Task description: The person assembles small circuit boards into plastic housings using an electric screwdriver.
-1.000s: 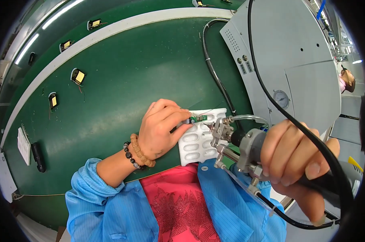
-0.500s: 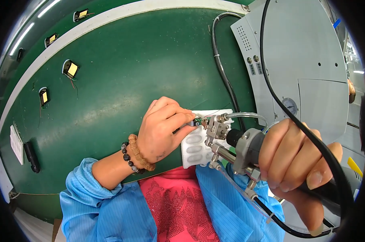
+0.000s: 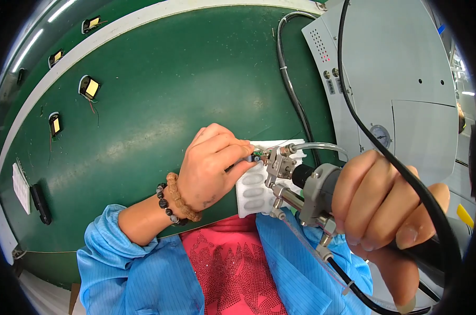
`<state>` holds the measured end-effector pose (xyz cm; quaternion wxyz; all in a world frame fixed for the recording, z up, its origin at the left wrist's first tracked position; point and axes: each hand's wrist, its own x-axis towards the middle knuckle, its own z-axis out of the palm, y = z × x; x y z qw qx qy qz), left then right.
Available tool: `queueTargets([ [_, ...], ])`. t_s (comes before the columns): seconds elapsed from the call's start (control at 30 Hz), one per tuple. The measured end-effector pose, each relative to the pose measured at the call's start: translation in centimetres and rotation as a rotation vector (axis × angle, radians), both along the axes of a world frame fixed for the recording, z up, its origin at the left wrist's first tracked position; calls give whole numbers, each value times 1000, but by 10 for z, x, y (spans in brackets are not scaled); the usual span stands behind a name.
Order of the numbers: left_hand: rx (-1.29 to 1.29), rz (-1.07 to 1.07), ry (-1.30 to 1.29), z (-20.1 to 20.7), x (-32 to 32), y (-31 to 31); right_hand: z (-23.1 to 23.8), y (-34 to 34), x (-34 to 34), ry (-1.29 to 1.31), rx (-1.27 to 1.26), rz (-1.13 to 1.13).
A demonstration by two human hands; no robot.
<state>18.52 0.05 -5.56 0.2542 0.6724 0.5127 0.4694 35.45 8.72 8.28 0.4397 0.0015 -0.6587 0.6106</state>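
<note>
My left hand pinches a small circuit board, green with a dark part on it, between thumb and fingers. Its lower portion is hidden by the fingertips. My right hand is wrapped round a grey and black hand-held tool with a metal head and attached hoses. The tool's metal head is at the board's right end; whether its tip touches cannot be made out. Beneath both lies a white moulded tray with oval hollows.
A grey machine with a gauge stands at the right, red lights lit. A black cable crosses in front of it. Black modules with yellow pads lie at the left. A black marker-like object rests beside a white pad.
Red lights have come on at the grey machine. Modules beyond the white rail have shifted left. The tool and my right hand have moved slightly left; my left hand keeps its pinch.
</note>
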Motion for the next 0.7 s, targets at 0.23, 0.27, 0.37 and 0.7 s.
queueTargets([
  [0.23,-15,-27,-80,6,5,7,3,8,-5,-33,47,-39],
  [0.27,-14,-33,-73,6,9,10,6,9,-2,-47,51,-67],
  [0.37,17,3,-41,4,14,5,9,11,5,39,24,-104],
  [0.7,-214,29,-28,59,-39,8,80,-15,51,-139,-31,87],
])
